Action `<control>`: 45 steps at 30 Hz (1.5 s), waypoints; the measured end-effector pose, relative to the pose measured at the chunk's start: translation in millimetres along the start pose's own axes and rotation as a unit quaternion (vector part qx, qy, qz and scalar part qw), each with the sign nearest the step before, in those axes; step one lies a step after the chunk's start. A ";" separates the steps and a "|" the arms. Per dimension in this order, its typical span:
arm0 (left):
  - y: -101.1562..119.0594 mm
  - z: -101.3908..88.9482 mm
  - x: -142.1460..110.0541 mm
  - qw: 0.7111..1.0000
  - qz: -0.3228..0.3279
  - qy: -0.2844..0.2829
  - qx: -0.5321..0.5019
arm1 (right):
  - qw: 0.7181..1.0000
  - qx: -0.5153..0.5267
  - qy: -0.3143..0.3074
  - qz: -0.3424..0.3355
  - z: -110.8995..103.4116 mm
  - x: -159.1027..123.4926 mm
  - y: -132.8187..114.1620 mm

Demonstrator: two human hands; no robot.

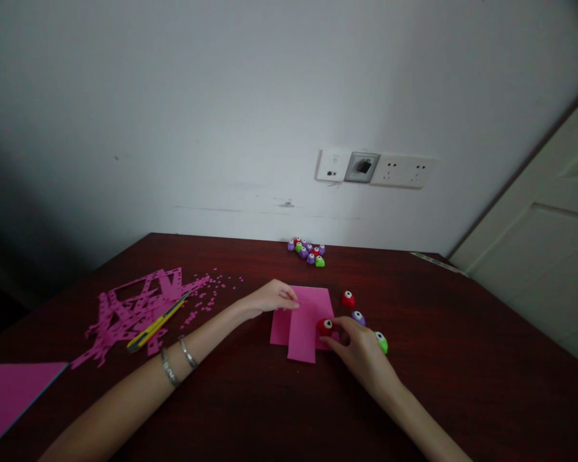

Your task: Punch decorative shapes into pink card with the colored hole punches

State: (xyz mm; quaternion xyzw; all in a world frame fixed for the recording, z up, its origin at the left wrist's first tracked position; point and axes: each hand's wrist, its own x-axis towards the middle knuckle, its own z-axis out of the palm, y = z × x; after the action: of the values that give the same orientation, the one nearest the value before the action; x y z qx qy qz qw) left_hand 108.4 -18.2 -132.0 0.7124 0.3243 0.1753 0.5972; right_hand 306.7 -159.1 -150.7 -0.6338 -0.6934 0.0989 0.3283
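Pink paper (320,296) lies on the dark red table, with a narrower pink paper strip (302,346) over its middle. At the strip's upper left edge, my left hand (272,297) has curled fingers, with thumb and forefinger pinched on that edge. My right hand (361,350) grips a small red one-eyed piece (324,327) between thumb and fingers, over the paper's right side. Close beside that hand sit another red eye piece (348,299), a purple one (358,317) and a green one (381,342), the last two partly hidden.
Several more eye pieces (304,251) cluster near the wall. Left of my hands are pink paper scraps (139,308), tiny cut bits and a yellow utility knife (158,323). A larger pink sheet (19,398) lies at the near left. Sockets (404,171) are on the wall.
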 end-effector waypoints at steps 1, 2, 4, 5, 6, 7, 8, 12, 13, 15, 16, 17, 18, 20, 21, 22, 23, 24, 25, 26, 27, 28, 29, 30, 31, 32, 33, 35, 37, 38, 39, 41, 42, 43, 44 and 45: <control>-0.6 -0.1 0.3 1.000 0.000 0.000 -0.001 | 1.000 0.000 0.002 0.000 -0.3 0.2 -0.2; -1.0 -0.2 0.6 1.000 0.000 -0.001 -0.002 | 1.000 0.000 0.003 0.001 -0.6 0.4 -0.5; -1.2 0.0 0.8 1.000 0.000 -0.001 0.001 | 1.000 0.000 0.005 0.001 -1.2 0.6 -1.1; -0.7 0.2 0.6 1.000 -0.001 -0.002 0.004 | 1.000 0.000 0.005 0.001 -1.3 0.7 -1.3; 0.1 0.6 0.3 1.000 -0.003 -0.001 0.007 | 1.000 -0.001 0.004 0.000 -1.4 0.7 -1.5; 1.0 1.1 0.0 1.000 -0.005 -0.001 0.009 | 1.000 -0.002 0.004 -0.001 -1.5 0.7 -1.7; 1.9 1.5 -0.4 1.000 -0.006 0.000 0.009 | 1.000 -0.002 0.002 -0.003 -1.5 0.5 -1.7; 2.5 2.5 -0.9 1.000 -0.007 0.004 0.007 | 1.000 -0.004 -0.004 -0.007 -1.4 -0.2 -1.4; 1.7 2.5 -0.7 1.000 -0.006 0.004 0.006 | 1.000 -0.004 -0.004 -0.006 -1.4 -0.4 -1.3; -0.4 2.3 0.0 1.000 -0.005 0.002 0.005 | 1.000 -0.004 -0.005 -0.004 -1.4 -0.5 -1.1; -1.5 2.3 0.4 1.000 -0.004 0.000 0.004 | 1.000 -0.004 -0.007 -0.002 -1.4 -0.5 -1.1; -2.4 2.2 0.8 1.000 -0.004 -0.001 0.005 | 1.000 -0.005 -0.010 -0.001 -1.4 -0.4 -1.0; -3.1 2.1 1.1 1.000 -0.005 -0.001 0.006 | 1.000 -0.005 -0.013 0.001 -1.4 -0.4 -0.9; -3.5 1.7 1.6 1.000 -0.007 -0.001 0.010 | 1.000 -0.007 -0.016 0.003 -1.4 -0.3 -0.6; -3.3 1.4 1.7 1.000 -0.008 0.000 0.012 | 1.000 -0.007 -0.015 0.002 -1.5 -0.3 -0.4; -2.9 1.1 1.7 1.000 -0.009 0.000 0.013 | 1.000 -0.007 -0.014 0.001 -1.5 -0.3 -0.2; -2.5 0.8 1.6 1.000 -0.009 0.000 0.013 | 1.000 -0.006 -0.012 -0.001 -1.6 -0.3 -0.1; -2.0 0.5 1.5 1.000 -0.008 -0.001 0.012 | 1.000 -0.006 -0.010 -0.003 -1.8 -0.3 0.0; -1.6 0.3 1.3 1.000 -0.006 -0.002 0.011 | 1.000 -0.006 -0.009 -0.004 -1.9 -0.3 -0.1; -1.2 0.2 1.1 1.000 -0.005 -0.002 0.011 | 1.000 -0.006 -0.008 -0.004 -2.1 -0.3 -0.3; -1.0 0.2 0.9 1.000 -0.005 -0.003 0.010 | 1.000 -0.005 -0.009 -0.004 -2.2 -0.3 -0.5; -0.9 0.3 0.8 1.000 -0.004 -0.003 0.010 | 1.000 -0.004 -0.010 -0.004 -2.3 -0.3 -0.8; -0.9 0.5 0.7 1.000 -0.005 -0.003 0.009 | 1.000 -0.003 -0.012 -0.004 -2.3 -0.3 -1.1; -1.1 0.7 0.7 1.000 -0.007 -0.003 0.008 | 1.000 -0.002 -0.012 -0.005 -2.3 -0.3 -1.3; -1.4 1.0 0.8 1.000 -0.007 -0.003 0.007 | 1.000 -0.002 -0.013 -0.006 -2.2 -0.3 -1.4; -1.8 1.2 1.0 1.000 -0.007 -0.004 0.006 | 1.000 -0.001 -0.012 -0.007 -2.0 -0.3 -1.4; -2.3 1.4 1.3 1.000 -0.005 -0.005 0.004 | 1.000 -0.001 -0.011 -0.007 -1.9 -0.4 -1.4; -3.8 1.6 2.0 1.000 0.000 -0.006 0.001 | 1.000 -0.001 -0.011 -0.006 -1.5 -0.5 -1.3; -5.6 2.1 3.0 1.000 0.000 -0.002 0.001 | 1.000 0.001 -0.013 -0.008 -1.3 -0.8 -1.2; -6.5 2.5 3.6 1.000 -0.002 0.003 0.001 | 1.000 0.002 -0.016 -0.011 -1.3 -0.9 -1.2; -7.3 3.0 4.1 1.000 -0.004 0.008 0.001 | 1.000 0.004 -0.019 -0.015 -1.3 -1.0 -1.4; -8.5 4.6 5.0 1.000 -0.009 0.021 -0.002 | 0.999 0.009 -0.028 -0.023 -1.6 -1.3 -2.4; -8.7 5.6 5.3 1.000 -0.011 0.027 -0.005 | 0.999 0.012 -0.033 -0.025 -1.9 -1.3 -3.2; -8.6 6.5 5.4 0.999 -0.014 0.032 -0.008 | 0.999 0.016 -0.039 -0.027 -2.2 -1.3 -4.1; -8.4 7.4 5.5 0.999 -0.017 0.037 -0.010 | 0.998 0.021 -0.042 -0.029 -2.5 -1.2 -5.2; -8.0 8.3 5.4 0.999 -0.019 0.039 -0.010 | 0.998 0.026 -0.045 -0.030 -2.8 -1.1 -6.3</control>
State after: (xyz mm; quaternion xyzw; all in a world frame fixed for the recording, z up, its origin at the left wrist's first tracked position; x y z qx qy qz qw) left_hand 115.5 -20.0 -142.3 0.6924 0.3593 0.1951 0.5945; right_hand 303.2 -162.0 -145.4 -0.5986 -0.7234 0.1358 0.3160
